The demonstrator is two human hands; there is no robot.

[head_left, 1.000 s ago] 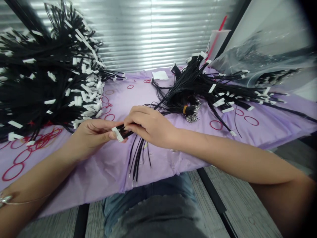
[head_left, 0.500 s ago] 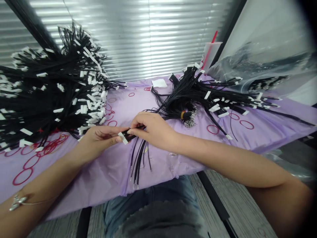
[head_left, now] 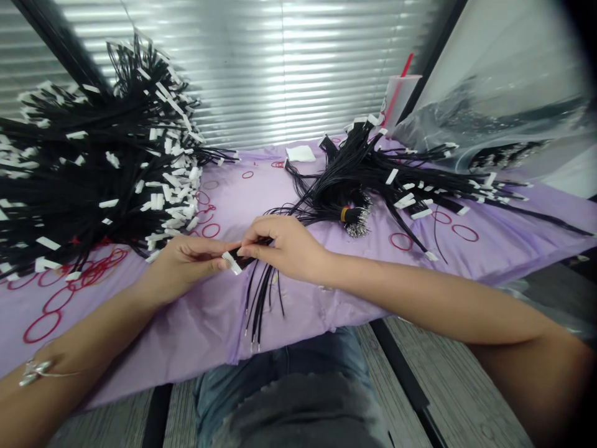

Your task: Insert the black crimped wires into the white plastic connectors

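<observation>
A white connector point(head_left: 232, 262) with black wires is held between both hands over the purple cloth. My left hand point(head_left: 189, 262) pinches the connector's left end between thumb and fingers. Just to its right, my right hand point(head_left: 284, 247) is closed on the black wires point(head_left: 249, 254) behind the connector. Several loose wire ends point(head_left: 259, 311) hang below my right hand and lie on the cloth. Behind my right hand, a bundle of black wires point(head_left: 326, 199) with bare metal tips has a yellow band round it.
A large heap of black cables point(head_left: 93, 168) with white connectors fills the left. Red rubber bands point(head_left: 43, 326) lie on the purple cloth point(head_left: 247, 199). More cables point(head_left: 415, 174) spread to the right, near a cup with a red straw point(head_left: 402, 96) and a clear plastic bag point(head_left: 508, 130).
The white connector has tilted slightly and shows a little more between the fingers. Both hands keep nearly the same place and grip; the view has shifted slightly.
</observation>
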